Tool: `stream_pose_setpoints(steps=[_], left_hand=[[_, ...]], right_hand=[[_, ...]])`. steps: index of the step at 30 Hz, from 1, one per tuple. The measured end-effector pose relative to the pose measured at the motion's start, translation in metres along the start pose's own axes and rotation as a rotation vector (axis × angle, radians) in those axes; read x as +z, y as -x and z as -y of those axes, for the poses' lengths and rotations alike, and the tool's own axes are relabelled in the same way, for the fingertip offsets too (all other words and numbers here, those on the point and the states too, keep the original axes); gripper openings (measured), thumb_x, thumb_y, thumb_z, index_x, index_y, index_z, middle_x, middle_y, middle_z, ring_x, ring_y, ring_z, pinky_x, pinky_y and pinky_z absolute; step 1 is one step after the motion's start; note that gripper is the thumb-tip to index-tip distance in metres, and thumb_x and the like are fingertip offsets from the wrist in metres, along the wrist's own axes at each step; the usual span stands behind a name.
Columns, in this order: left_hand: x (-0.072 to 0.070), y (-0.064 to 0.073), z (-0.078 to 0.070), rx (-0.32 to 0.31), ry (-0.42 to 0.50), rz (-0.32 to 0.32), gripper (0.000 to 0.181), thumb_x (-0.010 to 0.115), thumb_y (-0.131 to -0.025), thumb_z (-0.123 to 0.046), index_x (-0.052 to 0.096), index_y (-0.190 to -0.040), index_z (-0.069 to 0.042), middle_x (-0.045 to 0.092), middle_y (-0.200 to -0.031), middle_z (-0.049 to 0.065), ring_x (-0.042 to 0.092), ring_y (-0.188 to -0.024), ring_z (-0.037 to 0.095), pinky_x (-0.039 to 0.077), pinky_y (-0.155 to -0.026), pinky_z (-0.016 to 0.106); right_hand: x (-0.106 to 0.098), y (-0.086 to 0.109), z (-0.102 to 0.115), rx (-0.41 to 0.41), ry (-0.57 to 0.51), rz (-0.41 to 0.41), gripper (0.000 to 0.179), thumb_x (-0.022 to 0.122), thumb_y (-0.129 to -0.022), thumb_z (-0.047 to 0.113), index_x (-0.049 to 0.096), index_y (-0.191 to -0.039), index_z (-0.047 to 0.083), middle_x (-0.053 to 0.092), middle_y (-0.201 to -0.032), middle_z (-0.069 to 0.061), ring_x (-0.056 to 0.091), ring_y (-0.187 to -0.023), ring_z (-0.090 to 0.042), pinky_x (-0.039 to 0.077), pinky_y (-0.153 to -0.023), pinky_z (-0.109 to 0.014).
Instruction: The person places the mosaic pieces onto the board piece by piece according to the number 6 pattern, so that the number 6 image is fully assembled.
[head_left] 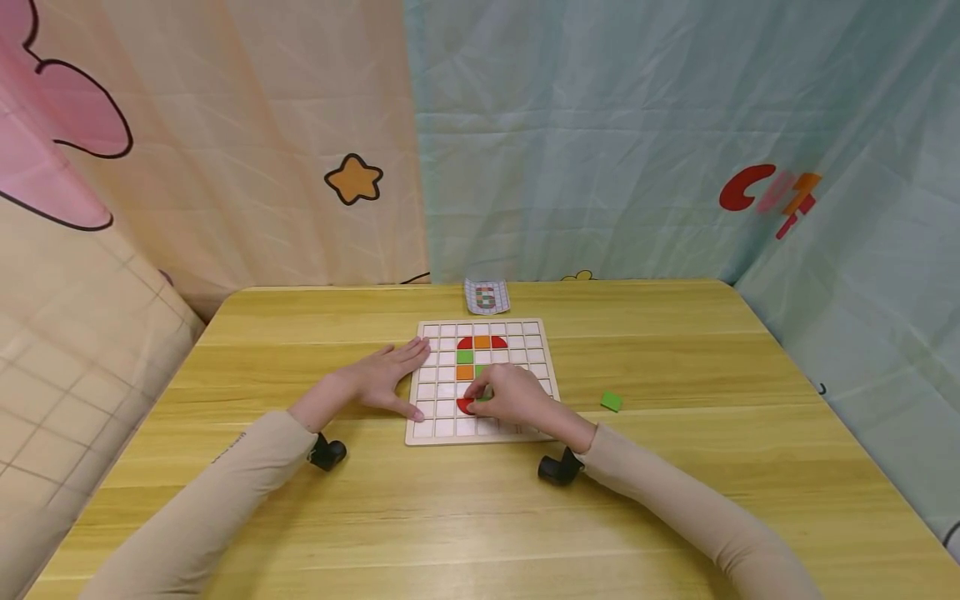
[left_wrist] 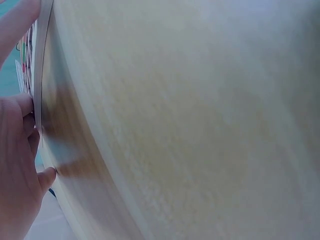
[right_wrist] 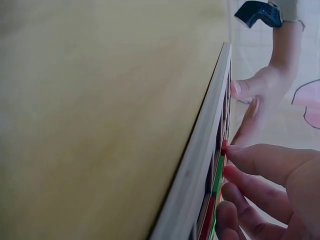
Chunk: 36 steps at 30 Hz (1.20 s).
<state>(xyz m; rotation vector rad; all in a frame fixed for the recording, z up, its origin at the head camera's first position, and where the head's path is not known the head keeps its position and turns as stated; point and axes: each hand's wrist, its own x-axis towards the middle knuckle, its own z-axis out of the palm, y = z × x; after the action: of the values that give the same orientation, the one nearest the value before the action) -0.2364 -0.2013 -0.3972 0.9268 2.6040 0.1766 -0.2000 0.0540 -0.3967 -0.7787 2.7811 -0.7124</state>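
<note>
A wooden grid board [head_left: 425, 429] lies on the table, with white squares and several colored tiles set in it. My left hand [head_left: 384, 379] rests with spread, straight fingers on its left edge, thumb near the lower left corner. Over the lower middle of the grid, my right hand [head_left: 513, 396] pinches a red rounded-corner tile [head_left: 464, 407] between thumb and fingers. In the right wrist view that red tile [right_wrist: 224, 146] sits at the thumb tip, beside a green tile [right_wrist: 218, 175]. Above it are an orange tile [head_left: 465, 372] and a green tile [head_left: 465, 357]. The right hand hides part of the grid.
A loose green tile [head_left: 611, 402] lies on the table [head_left: 675, 350] right of the board. Behind the board stands a small pattern card [head_left: 486, 297] with a colored figure. Printed curtains [head_left: 600, 150] hang around the table's back and sides.
</note>
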Motion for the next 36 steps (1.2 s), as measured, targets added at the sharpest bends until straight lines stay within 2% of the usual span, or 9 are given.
stream_pose_setpoints(steps=[5, 9, 14, 19, 26, 36], left_hand=[[-0.002, 0.0, -0.002, -0.001, 0.001, 0.004, 0.115, 0.063, -0.077, -0.07, 0.008, -0.155, -0.004, -0.001, -0.163, 0.012, 0.001, -0.151, 0.029, 0.008, -0.12, 0.055], [-0.003, 0.001, -0.003, 0.001, 0.003, 0.006, 0.115, 0.063, -0.077, -0.069, 0.009, -0.154, -0.004, -0.001, -0.163, 0.013, 0.001, -0.151, 0.029, 0.008, -0.12, 0.056], [-0.001, 0.001, -0.003, 0.007, 0.001, 0.006, 0.115, 0.063, -0.077, -0.069, 0.009, -0.154, -0.003, -0.001, -0.163, 0.013, 0.001, -0.151, 0.029, 0.008, -0.12, 0.056], [0.001, 0.001, -0.001, 0.003, 0.008, 0.003, 0.116, 0.063, -0.076, -0.07, 0.009, -0.154, -0.004, -0.001, -0.163, 0.013, 0.001, -0.151, 0.029, 0.009, -0.119, 0.057], [0.001, 0.001, -0.001, 0.004, 0.022, 0.001, 0.116, 0.063, -0.076, -0.07, 0.008, -0.154, -0.003, 0.0, -0.163, 0.014, 0.002, -0.151, 0.03, 0.008, -0.119, 0.057], [0.001, 0.0, 0.001, -0.006, 0.006, 0.008, 0.117, 0.062, -0.076, -0.071, 0.007, -0.155, -0.005, -0.001, -0.163, 0.013, 0.002, -0.151, 0.029, 0.008, -0.12, 0.056]], right_hand=[[-0.002, 0.001, -0.003, -0.003, -0.01, -0.02, 0.012, 0.074, -0.084, 0.027, 0.077, -0.092, 0.019, 0.073, -0.088, 0.008, 0.054, -0.068, -0.005, 0.041, -0.056, -0.02], [-0.006, 0.004, -0.009, -0.019, -0.004, -0.062, 0.012, 0.073, -0.085, 0.028, 0.077, -0.093, 0.02, 0.072, -0.088, 0.009, 0.057, -0.073, -0.006, 0.044, -0.059, -0.02], [-0.013, 0.01, -0.019, -0.055, -0.001, -0.128, 0.011, 0.073, -0.085, 0.028, 0.077, -0.093, 0.02, 0.072, -0.091, 0.008, 0.052, -0.067, -0.006, 0.041, -0.058, -0.02], [-0.021, 0.017, -0.031, -0.096, -0.011, -0.169, 0.011, 0.073, -0.085, 0.023, 0.076, -0.093, 0.017, 0.069, -0.086, 0.005, 0.048, -0.059, -0.005, 0.039, -0.054, -0.019], [-0.035, 0.03, -0.05, -0.048, -0.005, -0.211, 0.011, 0.071, -0.087, 0.022, 0.076, -0.095, 0.016, 0.069, -0.087, 0.005, 0.047, -0.06, -0.006, 0.037, -0.052, -0.019], [-0.056, 0.053, -0.078, 0.0, -0.017, -0.281, 0.013, 0.072, -0.086, 0.02, 0.075, -0.096, 0.013, 0.071, -0.091, -0.001, 0.051, -0.063, -0.009, 0.042, -0.055, -0.022]])
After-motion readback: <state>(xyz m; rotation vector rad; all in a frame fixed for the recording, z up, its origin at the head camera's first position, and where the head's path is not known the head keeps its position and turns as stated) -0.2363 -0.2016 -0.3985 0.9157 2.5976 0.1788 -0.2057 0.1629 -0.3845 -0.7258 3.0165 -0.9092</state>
